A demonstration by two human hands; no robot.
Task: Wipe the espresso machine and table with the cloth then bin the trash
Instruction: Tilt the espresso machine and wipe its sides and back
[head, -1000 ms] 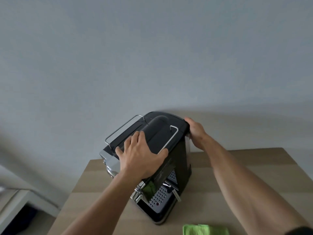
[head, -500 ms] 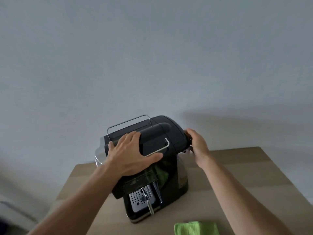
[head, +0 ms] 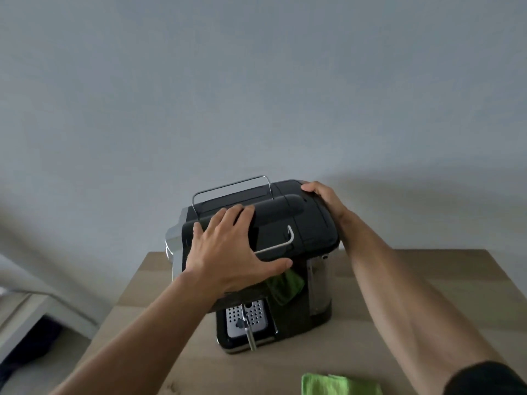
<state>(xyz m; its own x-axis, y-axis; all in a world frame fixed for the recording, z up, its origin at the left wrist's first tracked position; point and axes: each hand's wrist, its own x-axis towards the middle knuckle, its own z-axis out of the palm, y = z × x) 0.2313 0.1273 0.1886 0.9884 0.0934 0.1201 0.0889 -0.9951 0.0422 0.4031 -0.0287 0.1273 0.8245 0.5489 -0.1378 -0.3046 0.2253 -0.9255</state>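
Black espresso machine (head: 308, 223) looks heavy and slick: your left hand (head: 228, 252) lies flat-fingered on top, right hand (head: 325, 199) hooks its rear corner; grip the body, not the rail (head: 231, 185).

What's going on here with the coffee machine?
A person has both hands on the espresso machine, which stands on a wooden table. The left hand lies flat on its top with fingers spread, and the right hand grips the rear right corner of the top. The green cloth lies on the table's near edge, touched by neither hand, so no wiping is under way at this moment.
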